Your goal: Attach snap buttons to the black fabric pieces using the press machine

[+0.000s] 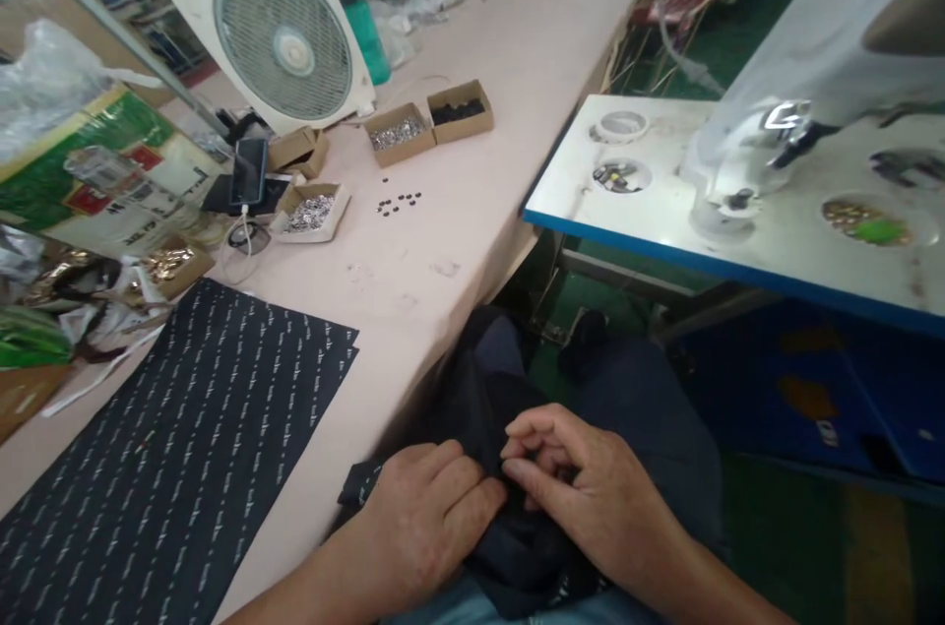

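Dark fabric (517, 546) lies bunched across my lap, with pale print showing at its lower edge. My left hand (435, 507) is closed over a fold of it, back of the hand upward. Beside it, my right hand (568, 477) has thumb and index finger nearly pinched at the fabric. Whether something small sits between those fingertips I cannot make out. To the left, a flat dark sheet with rows of white lettering (214, 428) covers the table edge. Several small dark round pieces (399, 203) are scattered on the table beyond my hands.
Small cardboard boxes hold silvery metal pieces (310, 215), more silvery pieces (399, 134) and black pieces (456, 110). A box fan (287, 44) and a phone on a cable (249, 174) stand behind. At right, a white machine (745, 162) rises from a blue-edged worktop (664, 241).
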`<state>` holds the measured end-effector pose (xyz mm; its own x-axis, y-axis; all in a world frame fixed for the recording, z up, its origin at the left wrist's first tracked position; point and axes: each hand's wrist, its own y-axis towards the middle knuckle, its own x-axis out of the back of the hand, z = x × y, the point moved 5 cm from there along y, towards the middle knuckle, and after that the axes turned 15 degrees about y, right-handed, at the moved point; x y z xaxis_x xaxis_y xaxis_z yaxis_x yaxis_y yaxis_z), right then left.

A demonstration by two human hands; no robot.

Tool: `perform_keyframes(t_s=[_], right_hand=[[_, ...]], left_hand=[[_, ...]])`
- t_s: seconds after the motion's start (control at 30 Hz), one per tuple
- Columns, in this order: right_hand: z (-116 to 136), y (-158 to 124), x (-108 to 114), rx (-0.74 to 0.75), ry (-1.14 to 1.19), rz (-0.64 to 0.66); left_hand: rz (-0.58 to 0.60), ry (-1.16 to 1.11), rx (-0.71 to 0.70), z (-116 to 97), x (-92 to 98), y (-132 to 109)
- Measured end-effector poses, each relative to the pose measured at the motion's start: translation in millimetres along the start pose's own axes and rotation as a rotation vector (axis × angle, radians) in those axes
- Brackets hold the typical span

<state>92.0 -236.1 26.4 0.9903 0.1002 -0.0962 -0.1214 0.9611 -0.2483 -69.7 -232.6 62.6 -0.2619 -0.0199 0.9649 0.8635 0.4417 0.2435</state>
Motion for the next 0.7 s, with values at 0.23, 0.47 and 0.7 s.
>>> perform_keyframes(t_s=[0.23,0.47,0.7], right_hand=[[-6,-16,5,0.103,-0.014,-0.017],[-8,-19,7,0.147,-0.071,0.003],[-5,-18,3,0.216,-0.164,0.095]], left_hand=[[-0.051,-0.036,0.043,-5,0.0,-9],[0.002,-0.08,0.059,-6,-1.4,-2],[0.027,-0.102,0.095,-6,-4.3,-2]])
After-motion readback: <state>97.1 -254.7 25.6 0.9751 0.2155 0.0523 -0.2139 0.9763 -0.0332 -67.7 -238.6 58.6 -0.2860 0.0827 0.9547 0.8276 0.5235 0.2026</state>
